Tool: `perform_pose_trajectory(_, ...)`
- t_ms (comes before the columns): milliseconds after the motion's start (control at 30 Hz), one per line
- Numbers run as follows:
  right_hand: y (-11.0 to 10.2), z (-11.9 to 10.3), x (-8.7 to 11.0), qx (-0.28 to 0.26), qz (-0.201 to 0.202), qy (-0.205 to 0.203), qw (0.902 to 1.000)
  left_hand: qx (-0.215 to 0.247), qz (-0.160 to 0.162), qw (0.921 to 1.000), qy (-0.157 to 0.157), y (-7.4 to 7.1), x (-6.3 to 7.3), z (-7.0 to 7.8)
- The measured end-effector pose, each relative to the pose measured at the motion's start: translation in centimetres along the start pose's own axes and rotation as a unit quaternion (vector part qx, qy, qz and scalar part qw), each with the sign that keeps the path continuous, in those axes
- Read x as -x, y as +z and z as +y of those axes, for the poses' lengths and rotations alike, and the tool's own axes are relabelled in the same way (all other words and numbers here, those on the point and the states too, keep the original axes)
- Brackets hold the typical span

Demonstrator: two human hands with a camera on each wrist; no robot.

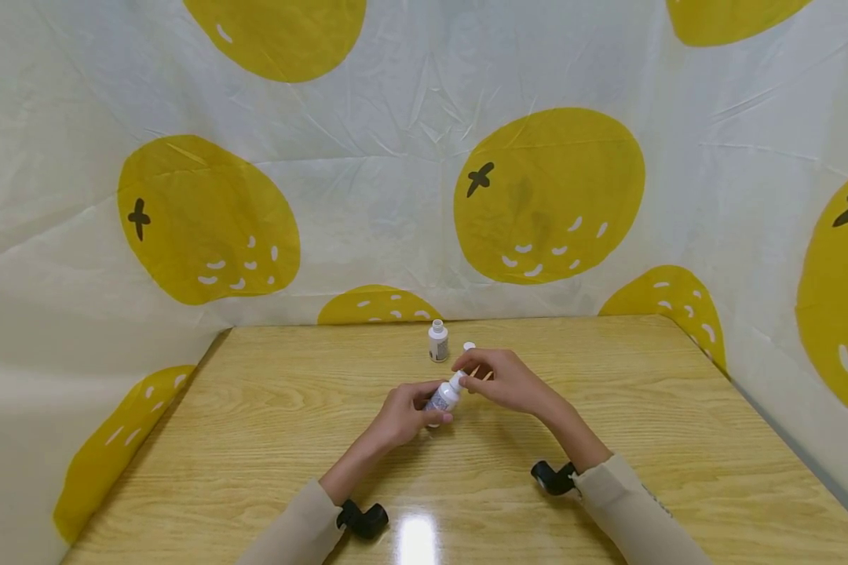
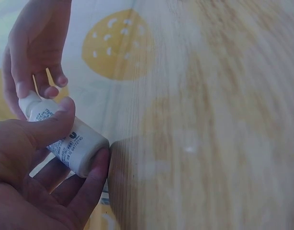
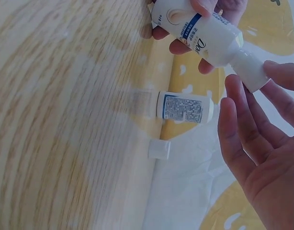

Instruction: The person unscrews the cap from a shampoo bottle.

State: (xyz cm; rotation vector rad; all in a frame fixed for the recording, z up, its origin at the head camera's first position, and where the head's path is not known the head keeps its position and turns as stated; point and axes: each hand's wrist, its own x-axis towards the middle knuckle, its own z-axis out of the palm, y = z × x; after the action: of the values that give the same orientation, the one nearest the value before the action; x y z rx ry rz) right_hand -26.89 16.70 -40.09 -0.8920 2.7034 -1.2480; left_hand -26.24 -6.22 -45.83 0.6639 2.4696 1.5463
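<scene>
My left hand (image 1: 400, 416) grips a small white lotion bottle (image 1: 443, 398) round its body, thumb on one side and fingers on the other. The bottle leans, its top toward my right hand (image 1: 506, 380). On that top sits a white cap (image 3: 251, 70), which the right thumb and fingers pinch in the right wrist view. Printed text and a dark blue band show on the bottle's front. Farther back, a second white bottle (image 1: 438, 342) stands upright with its neck bare. Beside it on the table lies a loose white cap (image 3: 159, 149), partly behind the right hand in the head view.
The wooden table (image 1: 290, 369) ends at a white cloth (image 1: 374, 212) printed with large yellow fruit, which hangs at the back and both sides. Black wrist cameras (image 1: 364, 520) sit under both sleeves. Light glares off the table's front.
</scene>
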Motion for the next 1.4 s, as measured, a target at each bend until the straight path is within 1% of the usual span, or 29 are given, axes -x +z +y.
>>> perform_pose_trajectory(100, 0.01, -0.04, 0.01, -0.003, -0.001, 0.001, 1.0, 0.0, 0.001, 1.0, 0.006, 0.02, -0.03, -0.07)
perform_pose_trajectory(300, 0.03, -0.12, 0.04, 0.022, 0.009, 0.001, 0.9997, 0.006, 0.003, 0.9999, 0.012, 0.0, -0.03, -0.11)
perform_pose_trajectory(533, 0.06, -0.17, 0.08, 0.017, 0.023, 0.018, 0.9994, 0.007, 0.001, 1.0, 0.006, 0.04, -0.14, -0.18)
perform_pose_trajectory(633, 0.06, -0.1, 0.08, 0.018, 0.021, 0.016, 0.9995, 0.007, 0.0, 1.0, 0.006, 0.06, -0.16, -0.23)
perform_pose_trajectory(900, -0.07, 0.08, 0.15, 0.004, 0.006, -0.008, 0.9999, -0.005, 0.003, 0.9999, 0.011, 0.07, -0.11, -0.21)
perform_pose_trajectory(1067, 0.03, 0.09, 0.15, 0.0, 0.001, 0.0, 1.0, -0.007, 0.002, 1.0, -0.001, 0.07, 0.0, -0.15)
perform_pose_trajectory(1167, 0.07, 0.04, 0.14, 0.009, 0.005, -0.001, 0.9999, -0.008, 0.002, 1.0, 0.0, 0.05, 0.02, -0.16)
perform_pose_trajectory(1267, 0.08, -0.02, 0.12, 0.018, 0.013, 0.001, 0.9997, -0.008, 0.003, 0.9999, 0.009, 0.04, -0.03, -0.21)
perform_pose_trajectory(1400, 0.12, -0.04, 0.06, 0.019, 0.021, 0.013, 0.9995, 0.0, 0.006, 0.9999, 0.012, 0.0, -0.03, -0.22)
